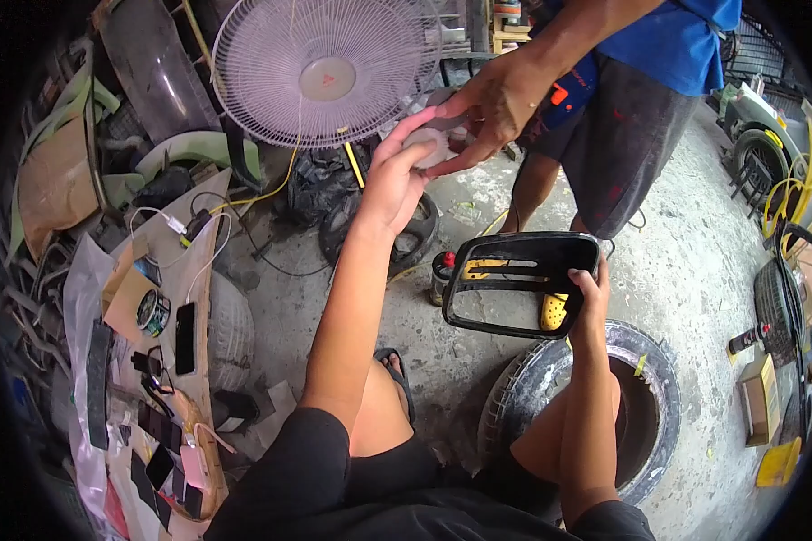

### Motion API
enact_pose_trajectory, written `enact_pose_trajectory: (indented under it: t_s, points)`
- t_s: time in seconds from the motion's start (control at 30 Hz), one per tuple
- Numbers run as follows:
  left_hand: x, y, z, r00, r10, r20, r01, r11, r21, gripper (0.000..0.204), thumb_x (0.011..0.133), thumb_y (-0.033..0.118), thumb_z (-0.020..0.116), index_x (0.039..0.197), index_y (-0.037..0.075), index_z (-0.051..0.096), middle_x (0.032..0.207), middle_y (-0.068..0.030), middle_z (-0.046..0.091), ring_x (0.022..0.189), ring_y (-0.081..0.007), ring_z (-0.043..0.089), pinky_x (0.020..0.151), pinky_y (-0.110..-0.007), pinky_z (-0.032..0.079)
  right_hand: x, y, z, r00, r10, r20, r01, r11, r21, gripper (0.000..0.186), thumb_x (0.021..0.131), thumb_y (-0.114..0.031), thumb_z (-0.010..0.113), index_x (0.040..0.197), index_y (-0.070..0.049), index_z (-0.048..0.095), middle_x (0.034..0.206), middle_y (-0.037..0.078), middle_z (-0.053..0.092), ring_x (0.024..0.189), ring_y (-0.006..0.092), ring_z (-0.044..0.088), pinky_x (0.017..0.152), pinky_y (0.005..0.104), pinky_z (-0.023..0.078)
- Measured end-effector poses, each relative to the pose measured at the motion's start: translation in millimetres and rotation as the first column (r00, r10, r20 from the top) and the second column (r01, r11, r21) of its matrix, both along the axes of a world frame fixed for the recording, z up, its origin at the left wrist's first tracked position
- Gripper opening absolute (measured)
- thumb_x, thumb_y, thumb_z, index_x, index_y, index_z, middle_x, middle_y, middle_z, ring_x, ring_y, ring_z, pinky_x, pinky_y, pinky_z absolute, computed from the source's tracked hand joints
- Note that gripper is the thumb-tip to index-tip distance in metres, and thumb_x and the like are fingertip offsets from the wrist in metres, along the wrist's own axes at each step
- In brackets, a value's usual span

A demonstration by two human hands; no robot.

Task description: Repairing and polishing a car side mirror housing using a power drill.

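My left hand point(395, 185) reaches up and away, its fingers closed around a pale round piece point(429, 144) whose kind I cannot make out. Another person's hand point(505, 99) is at the same piece from the right, fingertips meeting mine. In my right hand point(590, 302) is a black side-mirror housing point(523, 281), gripped at its right edge with the thumb over the rim. Its middle is open, and the floor and a yellow clog point(554, 312) show through.
A large fan point(325, 77) stands beyond my left hand. Below the housing lies a tire point(645, 361) near my legs. A cluttered board at left holds a phone point(186, 338) and a can point(153, 311). A red-capped bottle point(441, 278) stands on the floor.
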State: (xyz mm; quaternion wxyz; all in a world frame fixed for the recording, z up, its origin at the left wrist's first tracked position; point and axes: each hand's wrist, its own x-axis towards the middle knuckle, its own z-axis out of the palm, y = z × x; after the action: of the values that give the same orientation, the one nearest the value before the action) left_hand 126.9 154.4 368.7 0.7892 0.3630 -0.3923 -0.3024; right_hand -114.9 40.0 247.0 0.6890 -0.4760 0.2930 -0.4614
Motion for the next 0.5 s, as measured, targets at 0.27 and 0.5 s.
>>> enact_pose_trajectory:
  t_s: [0.27,0.5]
  points:
    - [17.1,14.1,-28.1,0.975,0.187,0.120,-0.189,0.982,-0.001,0.047,0.071,0.001,0.066,0.114,0.008,0.047,0.096,-0.0082,0.057,0.080,-0.0138,0.055,0.065,-0.025,0.045,-5.1,-19.5,-36.2,0.994,0.012,-0.109,-0.015,1.000,-0.026,0.036,0.072,-0.038,0.058,0.095,-0.010,0.057,0.082,0.003,0.060,0.073,0.0106,0.054,0.060,0.0252,0.038]
    - [79.8,188.2,-51.1,0.669,0.702,0.245,-0.730,0.682,0.043,0.030,0.069,0.004,0.069,0.096,-0.001,0.058,0.089,-0.0109,0.062,0.074,-0.0173,0.061,0.062,-0.027,0.052,-6.8,-15.8,-10.1,0.979,0.010,-0.203,0.017,0.991,0.132,0.037,0.074,-0.042,0.057,0.098,-0.014,0.059,0.091,-0.001,0.062,0.084,0.0107,0.052,0.070,0.0296,0.034]
